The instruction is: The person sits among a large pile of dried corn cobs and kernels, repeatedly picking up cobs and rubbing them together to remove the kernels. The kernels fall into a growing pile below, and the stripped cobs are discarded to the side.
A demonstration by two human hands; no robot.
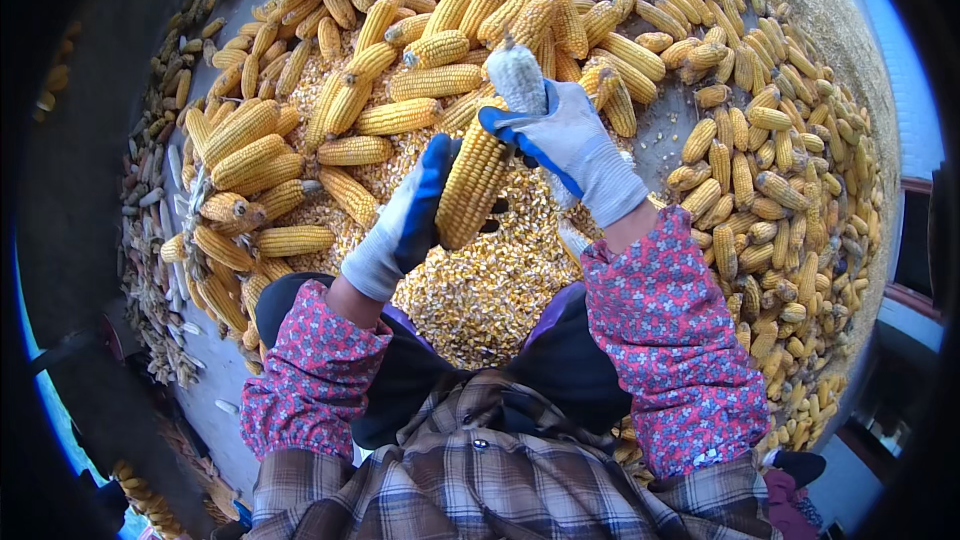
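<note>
Both hands wear white knit gloves with blue coated palms. My left hand (405, 225) supports the lower part of a yellow ear of corn (474, 180), which stands tilted between the hands. In my right hand (559, 131) is a pale, bare corncob (517, 79), gripped between thumb and fingers and lying against the upper end of the ear. Loose yellow kernels (465, 300) are heaped below the hands, between the knees. Part of another pale cob shows under my right wrist.
Unshelled ears (397, 116) lie piled ahead and left, and a large spread of ears (795, 202) covers the right. Stripped cobs and husks (150, 300) lie at far left on the grey floor (210, 360). Part of another person (787, 499) shows at bottom right.
</note>
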